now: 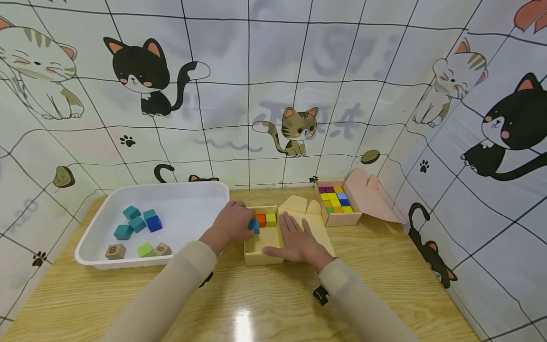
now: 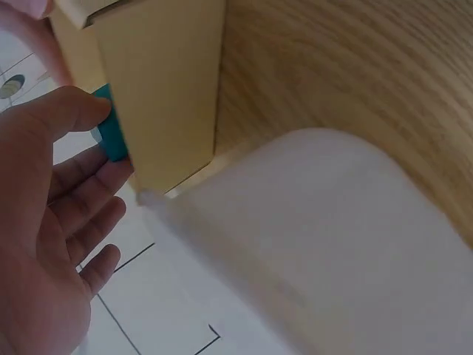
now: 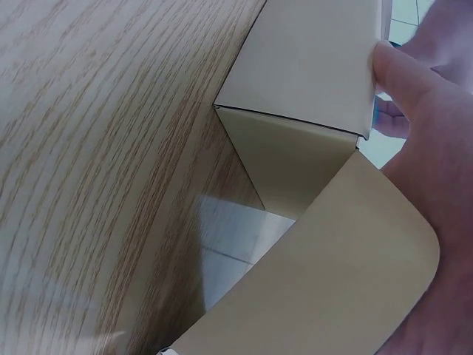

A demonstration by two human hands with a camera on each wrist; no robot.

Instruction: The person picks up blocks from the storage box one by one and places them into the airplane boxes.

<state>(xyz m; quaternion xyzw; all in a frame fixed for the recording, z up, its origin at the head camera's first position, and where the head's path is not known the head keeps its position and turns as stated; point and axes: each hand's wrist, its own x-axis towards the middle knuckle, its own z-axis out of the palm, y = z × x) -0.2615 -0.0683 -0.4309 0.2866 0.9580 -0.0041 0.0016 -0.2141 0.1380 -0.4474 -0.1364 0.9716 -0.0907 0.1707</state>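
Note:
My left hand (image 1: 232, 222) pinches a blue-teal cube (image 1: 254, 226) at the left side of an open pale-yellow box (image 1: 261, 260). In the left wrist view the teal cube (image 2: 111, 129) lies between thumb and fingertips at the box's edge. Along the back inside the box sit an orange cube (image 1: 260, 220) and a yellow-green cube (image 1: 271, 220). My right hand (image 1: 299, 241) lies with its fingers extended over the opened lid (image 1: 321, 227), and its thumb touches the box's front right edge. Part of the lid is hidden beneath that hand.
To the left stands a white tray (image 1: 192, 197) with several teal and blue cubes (image 1: 137, 224), a green cube (image 1: 146, 250) and wooden blocks (image 1: 115, 251). An open pink box (image 1: 344, 219) filled with coloured cubes is at back right. Cat-patterned cloth (image 1: 226, 104) borders the wooden table (image 1: 376, 280).

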